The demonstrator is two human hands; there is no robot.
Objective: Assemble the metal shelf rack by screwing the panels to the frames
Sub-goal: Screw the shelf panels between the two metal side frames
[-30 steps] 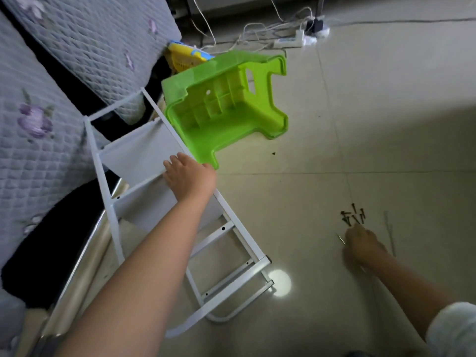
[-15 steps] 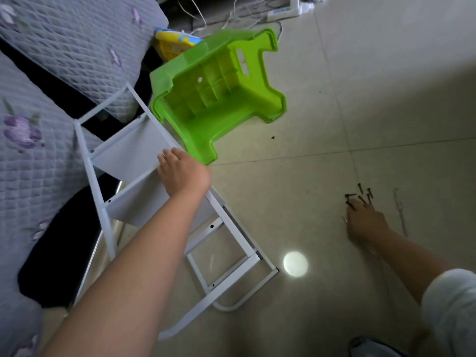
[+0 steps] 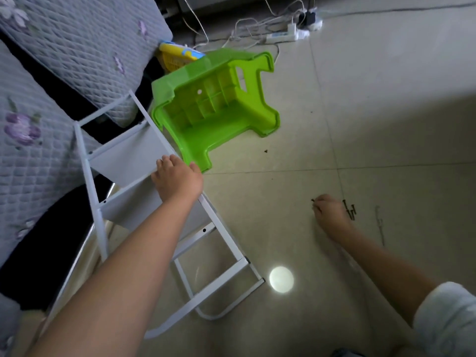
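Observation:
The white metal rack [image 3: 224,243] lies tilted on the tiled floor, its far end leaning against the sofa. Two grey panels [image 3: 128,161] sit between its side frames. My left hand [image 3: 177,179] grips the right side rail where a panel meets it, fingers curled over the edge. To the right, my right hand [image 3: 331,213] is down at floor level and pinches a dark screw [image 3: 313,201] that sticks out from its fingertips. A few more loose screws [image 3: 350,211] lie just right of that hand.
A green plastic stool [image 3: 219,106] lies on its side, touching the rack's far right rail. Behind it are a yellow basket [image 3: 177,55], a power strip with cables [image 3: 283,36] and the grey quilted sofa [image 3: 51,68] at left. A thin metal tool [image 3: 380,224] lies right of the screws.
My right hand has moved left off the screw pile, with a screw now between its fingers. My left hand keeps its hold on the rail.

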